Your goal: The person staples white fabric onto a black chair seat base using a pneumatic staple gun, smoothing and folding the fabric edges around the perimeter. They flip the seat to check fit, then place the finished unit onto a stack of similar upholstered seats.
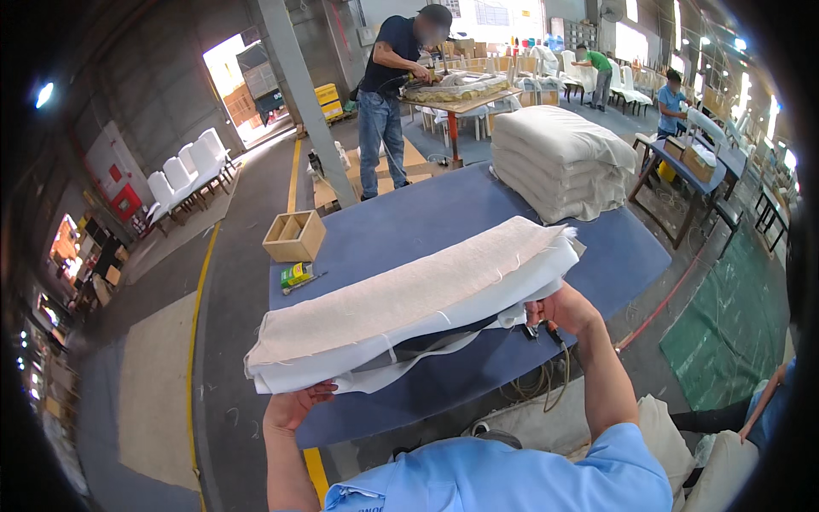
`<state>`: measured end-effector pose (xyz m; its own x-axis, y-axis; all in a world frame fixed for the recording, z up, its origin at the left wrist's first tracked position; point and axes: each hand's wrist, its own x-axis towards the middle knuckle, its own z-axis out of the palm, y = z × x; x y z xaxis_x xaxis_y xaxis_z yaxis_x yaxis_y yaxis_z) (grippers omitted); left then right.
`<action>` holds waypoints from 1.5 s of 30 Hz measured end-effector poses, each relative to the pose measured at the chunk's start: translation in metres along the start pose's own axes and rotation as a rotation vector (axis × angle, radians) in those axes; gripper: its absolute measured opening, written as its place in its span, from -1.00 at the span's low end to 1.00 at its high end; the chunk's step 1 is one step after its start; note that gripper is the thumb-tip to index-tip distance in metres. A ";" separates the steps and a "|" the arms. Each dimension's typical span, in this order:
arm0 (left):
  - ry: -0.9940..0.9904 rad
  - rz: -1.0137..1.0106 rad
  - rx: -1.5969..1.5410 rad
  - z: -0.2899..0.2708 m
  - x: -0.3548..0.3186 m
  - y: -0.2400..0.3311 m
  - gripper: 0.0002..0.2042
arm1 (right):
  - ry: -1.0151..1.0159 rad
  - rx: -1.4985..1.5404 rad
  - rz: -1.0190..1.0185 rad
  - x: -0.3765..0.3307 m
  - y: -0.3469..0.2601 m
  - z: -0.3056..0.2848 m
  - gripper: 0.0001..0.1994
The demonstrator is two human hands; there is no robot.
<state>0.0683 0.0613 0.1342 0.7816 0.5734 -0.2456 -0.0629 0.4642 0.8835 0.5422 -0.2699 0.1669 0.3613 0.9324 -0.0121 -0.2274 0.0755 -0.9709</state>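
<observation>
A long, curved upholstered panel with beige fabric on top and white cloth along its near side lies across the blue-covered table. Loose threads hang along its seam. My left hand grips the white cloth at the near left end, its fingers curled at the edge. At the right end, my right hand is closed on the same cloth. Between the two hands the cloth edge sags away from the panel, showing a dark gap. Close under my right hand is a black-and-orange tool, partly hidden, near a looped hose.
A wooden divided box and a small green-yellow box sit at the table's left. Folded white padded pieces are stacked at the far right. Beyond the table a person works; another person's arm shows at right.
</observation>
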 end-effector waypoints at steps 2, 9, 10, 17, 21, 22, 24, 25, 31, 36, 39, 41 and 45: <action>0.154 0.113 0.368 -0.009 -0.007 -0.009 -0.54 | 0.131 -0.256 -0.076 0.011 0.010 0.013 -0.37; 0.343 0.205 2.121 -0.056 -0.014 -0.048 -0.58 | 0.252 -1.152 -0.266 0.024 0.102 -0.014 -0.52; 0.396 0.255 2.012 -0.052 -0.014 -0.054 -0.58 | 0.306 -1.117 -0.245 0.021 0.115 -0.016 -0.57; 0.803 0.664 1.348 -0.052 -0.062 -0.010 -0.68 | 0.263 -0.916 -0.494 0.062 0.069 0.023 -0.67; 0.764 0.641 0.715 0.036 -0.005 0.066 -0.73 | 0.269 -0.774 -0.350 0.056 -0.003 0.020 -0.66; 0.792 0.617 0.776 0.035 -0.005 0.085 -0.71 | 0.271 -0.735 -0.329 0.062 -0.011 0.024 -0.63; 0.716 0.609 0.694 0.047 0.026 0.112 -0.66 | 0.295 -0.784 -0.291 0.080 -0.021 0.028 -0.60; 0.752 0.553 0.677 0.055 0.046 0.114 -0.57 | 0.311 -0.811 -0.264 0.088 -0.023 0.029 -0.58; 0.772 0.074 0.904 -0.006 0.152 0.067 -0.38 | 0.295 -0.742 0.199 0.162 0.057 0.013 -0.43; 0.432 -0.459 0.547 -0.050 0.172 -0.042 -0.50 | 0.274 -0.835 0.520 0.142 0.146 -0.037 -0.38; 0.453 -0.495 0.434 -0.064 0.111 -0.085 -0.57 | 0.246 -0.790 0.532 0.113 0.169 -0.028 -0.35; 0.387 -0.561 0.365 -0.068 0.079 -0.091 -0.59 | 0.168 -0.753 0.621 0.085 0.163 -0.034 -0.43; 0.545 -0.542 0.340 -0.063 0.033 -0.112 -0.58 | 0.359 -0.413 0.843 0.027 0.167 -0.032 -0.53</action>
<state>0.0621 0.0711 0.0019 0.2352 0.6162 -0.7516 0.4936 0.5905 0.6386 0.5432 -0.2436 -0.0033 0.4942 0.4578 -0.7390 -0.2275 -0.7523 -0.6183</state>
